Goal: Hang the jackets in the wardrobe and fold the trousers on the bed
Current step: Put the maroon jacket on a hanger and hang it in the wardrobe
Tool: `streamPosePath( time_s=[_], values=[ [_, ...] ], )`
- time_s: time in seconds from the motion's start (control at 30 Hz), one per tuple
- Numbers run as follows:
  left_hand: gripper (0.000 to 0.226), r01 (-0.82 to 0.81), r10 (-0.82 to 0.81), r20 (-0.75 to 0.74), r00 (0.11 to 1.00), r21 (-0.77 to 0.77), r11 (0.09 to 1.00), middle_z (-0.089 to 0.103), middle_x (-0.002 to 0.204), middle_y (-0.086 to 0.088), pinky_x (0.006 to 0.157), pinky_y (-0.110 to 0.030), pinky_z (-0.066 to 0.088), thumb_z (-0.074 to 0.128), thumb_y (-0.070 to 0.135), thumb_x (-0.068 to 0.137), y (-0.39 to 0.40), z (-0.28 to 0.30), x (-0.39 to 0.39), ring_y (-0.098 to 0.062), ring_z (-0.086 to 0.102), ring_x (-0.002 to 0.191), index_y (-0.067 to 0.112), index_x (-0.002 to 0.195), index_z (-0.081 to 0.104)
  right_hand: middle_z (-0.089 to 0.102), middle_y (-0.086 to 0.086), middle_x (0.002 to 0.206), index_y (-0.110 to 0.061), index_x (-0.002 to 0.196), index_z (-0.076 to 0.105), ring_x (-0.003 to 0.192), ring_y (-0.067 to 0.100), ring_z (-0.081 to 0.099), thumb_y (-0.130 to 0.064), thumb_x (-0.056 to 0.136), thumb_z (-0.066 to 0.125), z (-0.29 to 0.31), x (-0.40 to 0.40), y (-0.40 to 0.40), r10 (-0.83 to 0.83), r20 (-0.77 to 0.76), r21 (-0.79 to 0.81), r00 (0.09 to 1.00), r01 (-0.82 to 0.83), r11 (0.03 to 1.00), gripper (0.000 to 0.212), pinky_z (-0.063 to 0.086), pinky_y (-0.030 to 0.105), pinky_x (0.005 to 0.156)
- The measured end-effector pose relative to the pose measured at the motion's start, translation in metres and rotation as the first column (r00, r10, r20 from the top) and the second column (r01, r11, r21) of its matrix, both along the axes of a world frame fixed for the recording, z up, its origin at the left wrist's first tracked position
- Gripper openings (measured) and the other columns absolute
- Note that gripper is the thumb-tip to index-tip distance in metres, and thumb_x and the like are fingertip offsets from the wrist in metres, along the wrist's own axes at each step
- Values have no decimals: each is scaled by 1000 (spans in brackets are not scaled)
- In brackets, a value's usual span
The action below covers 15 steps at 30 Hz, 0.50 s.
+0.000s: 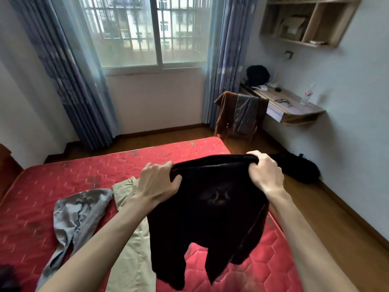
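Note:
I hold black trousers [210, 211] up above the red mattress [84, 171]. My left hand [157, 182] grips the waistband at its left end and my right hand [265, 171] grips it at the right end. The two legs hang down toward me over the bed. Grey trousers [77, 216] lie spread on the mattress to the left. Beige trousers [130, 249] lie beside them, partly hidden under my left forearm and the black pair.
A chair [242, 116] draped with a brown garment and a grey one stands beyond the bed's far right corner, by a wall desk [294, 106]. A dark bundle [299, 167] lies on the wooden floor to the right. Window and blue curtains are ahead.

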<state>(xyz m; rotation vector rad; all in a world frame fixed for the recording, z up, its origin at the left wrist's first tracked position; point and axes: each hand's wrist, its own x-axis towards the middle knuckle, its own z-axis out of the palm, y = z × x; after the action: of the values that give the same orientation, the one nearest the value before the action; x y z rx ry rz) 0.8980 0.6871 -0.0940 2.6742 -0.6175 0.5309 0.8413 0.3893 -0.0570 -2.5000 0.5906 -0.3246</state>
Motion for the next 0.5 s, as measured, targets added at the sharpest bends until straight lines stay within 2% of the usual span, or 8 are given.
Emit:
streamPosePath(
  time_s=[0.1, 0.17, 0.23, 0.33, 0.4, 0.5],
  values=[
    [38, 36, -38, -45, 998, -41, 999, 42, 50, 12, 57, -29, 35, 42, 51, 82, -5, -2, 3, -9, 41, 45, 18, 67, 52, 71, 5, 122, -38, 121, 71, 111, 38, 64, -22, 94, 52, 0, -12, -3, -26, 65, 94, 998, 20, 995, 37, 47, 39, 90],
    [37, 77, -79, -29, 996, -73, 994, 41, 49, 14, 53, -27, 32, 47, 53, 82, -4, -4, 6, -9, 41, 44, 21, 64, 50, 75, 1, 109, -35, 114, 75, 103, 30, 68, -23, 92, 58, 5, -24, -5, -26, 95, 136, 995, 13, 991, 30, 50, 35, 85],
    [39, 116, -118, -7, 993, -120, 986, 41, 49, 16, 52, -26, 32, 55, 55, 85, -3, -4, 8, -9, 43, 43, 27, 61, 46, 77, -3, 100, -34, 108, 79, 96, 22, 71, -23, 89, 66, 10, -36, -9, -9, 81, 163, 997, -4, 987, 25, 55, 34, 85],
    [51, 139, -141, -1, 990, -180, 974, 50, 50, 13, 52, -28, 39, 56, 64, 87, -4, -6, 13, -12, 50, 47, 22, 59, 53, 78, -5, 89, -32, 95, 81, 89, 16, 74, -15, 84, 76, 13, -55, -12, 56, -9, 199, 998, -53, 979, 21, 59, 37, 84],
    [55, 163, -166, 7, 986, -220, 962, 55, 54, 10, 52, -30, 41, 53, 68, 87, -8, -7, 15, -13, 53, 50, 19, 61, 57, 78, 0, 90, -28, 92, 80, 89, 18, 75, -12, 81, 81, 16, -71, -10, 104, -45, 256, 994, -89, 963, 20, 61, 40, 87],
    [52, 230, -233, 26, 972, -284, 931, 58, 62, 8, 54, -31, 38, 56, 63, 89, -18, -6, 13, -15, 54, 58, 19, 63, 58, 79, 4, 97, -23, 96, 80, 95, 21, 76, -20, 80, 88, 17, -98, -4, 145, -35, 367, 989, -122, 922, 18, 61, 35, 87]
  ],
)
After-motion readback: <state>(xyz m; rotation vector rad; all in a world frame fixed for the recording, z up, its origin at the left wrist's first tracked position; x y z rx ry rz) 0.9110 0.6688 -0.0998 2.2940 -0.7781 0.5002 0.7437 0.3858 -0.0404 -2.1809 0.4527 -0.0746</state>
